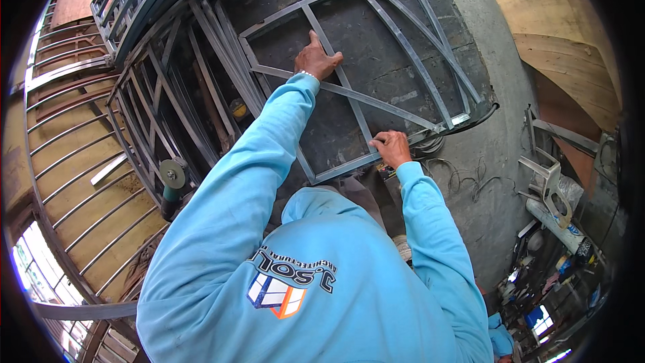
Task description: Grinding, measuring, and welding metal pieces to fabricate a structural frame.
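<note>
Fingers — left hand (317,60) spread, right hand (394,148) bunched, grip unclear — probably steady the crossbar (358,121) against the frame (342,169)

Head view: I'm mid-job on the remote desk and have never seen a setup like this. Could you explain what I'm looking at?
There's no machine: these are a person's bare hands, in blue sleeves. A fisheye camera on the head looks down, so straight edges bend near the rim.

On the dark surface lies a metal frame. The left hand is at its middle crossbar, index finger and thumb spread. The right hand touches the crossbar's near end; whether it grips is unclear. More metal bars lie across the frame. An angle grinder sits to the left.
</note>
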### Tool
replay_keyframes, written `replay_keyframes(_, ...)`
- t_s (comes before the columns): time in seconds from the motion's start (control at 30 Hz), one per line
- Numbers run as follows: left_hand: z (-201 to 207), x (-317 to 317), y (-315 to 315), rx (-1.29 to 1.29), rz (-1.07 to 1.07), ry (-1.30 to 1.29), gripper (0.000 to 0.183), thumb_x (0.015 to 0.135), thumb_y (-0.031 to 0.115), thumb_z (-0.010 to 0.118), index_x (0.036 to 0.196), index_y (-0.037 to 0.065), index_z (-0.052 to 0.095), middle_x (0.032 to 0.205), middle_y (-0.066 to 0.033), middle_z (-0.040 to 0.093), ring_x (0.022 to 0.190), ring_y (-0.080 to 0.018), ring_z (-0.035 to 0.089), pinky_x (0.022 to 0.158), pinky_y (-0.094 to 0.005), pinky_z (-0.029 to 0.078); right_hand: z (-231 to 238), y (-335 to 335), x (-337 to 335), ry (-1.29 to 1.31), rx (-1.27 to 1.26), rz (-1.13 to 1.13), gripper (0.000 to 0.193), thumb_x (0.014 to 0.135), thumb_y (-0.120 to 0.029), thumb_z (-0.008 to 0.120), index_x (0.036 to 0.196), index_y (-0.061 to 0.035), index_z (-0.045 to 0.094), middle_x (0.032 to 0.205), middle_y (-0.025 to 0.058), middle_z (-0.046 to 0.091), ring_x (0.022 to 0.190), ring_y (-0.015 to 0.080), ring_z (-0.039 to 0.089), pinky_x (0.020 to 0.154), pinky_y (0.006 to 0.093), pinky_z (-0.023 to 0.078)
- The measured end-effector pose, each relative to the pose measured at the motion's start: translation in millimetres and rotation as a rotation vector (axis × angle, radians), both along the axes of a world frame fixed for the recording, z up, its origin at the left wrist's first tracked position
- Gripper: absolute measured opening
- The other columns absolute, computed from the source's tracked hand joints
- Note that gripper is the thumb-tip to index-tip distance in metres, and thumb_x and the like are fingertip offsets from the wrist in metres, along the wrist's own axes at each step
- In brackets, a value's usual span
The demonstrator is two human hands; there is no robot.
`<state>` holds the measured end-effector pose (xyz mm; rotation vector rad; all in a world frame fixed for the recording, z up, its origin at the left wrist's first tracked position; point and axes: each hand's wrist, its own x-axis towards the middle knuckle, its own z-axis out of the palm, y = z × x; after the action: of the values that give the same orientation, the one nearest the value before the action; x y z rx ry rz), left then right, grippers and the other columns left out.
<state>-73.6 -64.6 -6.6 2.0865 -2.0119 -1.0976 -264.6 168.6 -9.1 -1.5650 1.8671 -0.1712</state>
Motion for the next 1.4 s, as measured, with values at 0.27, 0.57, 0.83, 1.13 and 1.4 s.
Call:
replay_keyframes(0.27,-11.2,2.6,-2.3,-0.039,0.026,0.016,0.095,0.080,0.046,0.067,0.148,-0.004,0.022,0.118,-0.0251,0.062,0.109,-0.0373,0.062,0.100,-0.0391,0.046,19.3,-9.9,-1.9,-0.010,0.070,-0.043,0.031,0.077,-0.039,0.072,0.080,-0.0088,0.074,0.075,0.0125,0.070,0.077,0.0309,0.066,0.078,0.0438,0.046)
replay_keyframes(0.57,-21.6,1.3,-1.4,-0.095,0.014,0.005,0.095,0.082,0.053,0.066,0.147,-0.003,0.025,0.114,-0.0241,0.065,0.106,-0.0366,0.064,0.096,-0.0400,0.049,14.3,-20.4,11.3,0.114,0.189,0.044,0.038,0.064,-0.042,0.080,0.079,-0.0068,0.075,0.078,0.0126,0.071,0.078,0.0312,0.068,0.078,0.0430,0.052)
replay_keyframes(0.83,-26.9,3.5,-4.1,-0.117,0.011,0.017,0.095,0.083,0.054,0.066,0.147,-0.004,0.026,0.109,-0.0225,0.067,0.103,-0.0362,0.065,0.093,-0.0404,0.050,6.1,-21.3,14.8,0.157,0.226,0.054,0.032,0.064,-0.037,0.076,0.082,-0.0115,0.076,0.079,0.0102,0.072,0.081,0.0303,0.068,0.083,0.0461,0.048)
replay_keyframes(1.13,-31.3,4.2,-0.4,-0.088,0.020,0.054,0.094,0.081,0.049,0.067,0.147,-0.004,0.025,0.102,-0.0204,0.069,0.096,-0.0361,0.066,0.086,-0.0425,0.050,-4.9,-4.0,17.4,0.122,0.076,0.032,0.027,0.062,-0.034,0.076,0.069,-0.0087,0.068,0.074,0.0129,0.069,0.078,0.0334,0.066,0.075,0.0505,0.043)
replay_keyframes(1.4,-11.0,6.1,-1.5,-0.022,0.000,0.036,0.091,0.085,0.047,0.063,0.149,-0.002,0.021,0.114,-0.0232,0.065,0.105,-0.0367,0.064,0.095,-0.0411,0.048,-1.4,-7.7,24.3,0.168,0.091,0.024,0.028,0.063,-0.032,0.073,0.072,-0.0068,0.066,0.075,0.0131,0.068,0.079,0.0340,0.065,0.080,0.0506,0.042)
